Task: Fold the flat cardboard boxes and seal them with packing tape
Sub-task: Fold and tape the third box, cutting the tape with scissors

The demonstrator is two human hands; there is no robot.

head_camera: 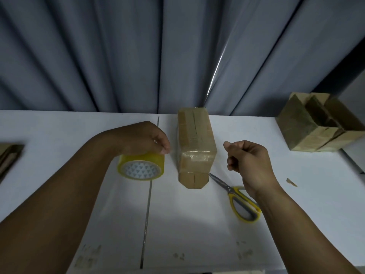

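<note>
Yellow tape roll (141,167) stands on edge on the white table (197,234) with your left hand (146,139) gripping its top, just left of the taped cardboard box (195,143), while your right hand (247,161) hovers right of the box, fingers curled, contents indiscernible, above the scissors (238,197).

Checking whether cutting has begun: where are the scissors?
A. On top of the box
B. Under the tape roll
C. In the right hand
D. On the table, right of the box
D: the scissors lie flat on the table, blade tips by the box; the right hand is above, off them.
</note>
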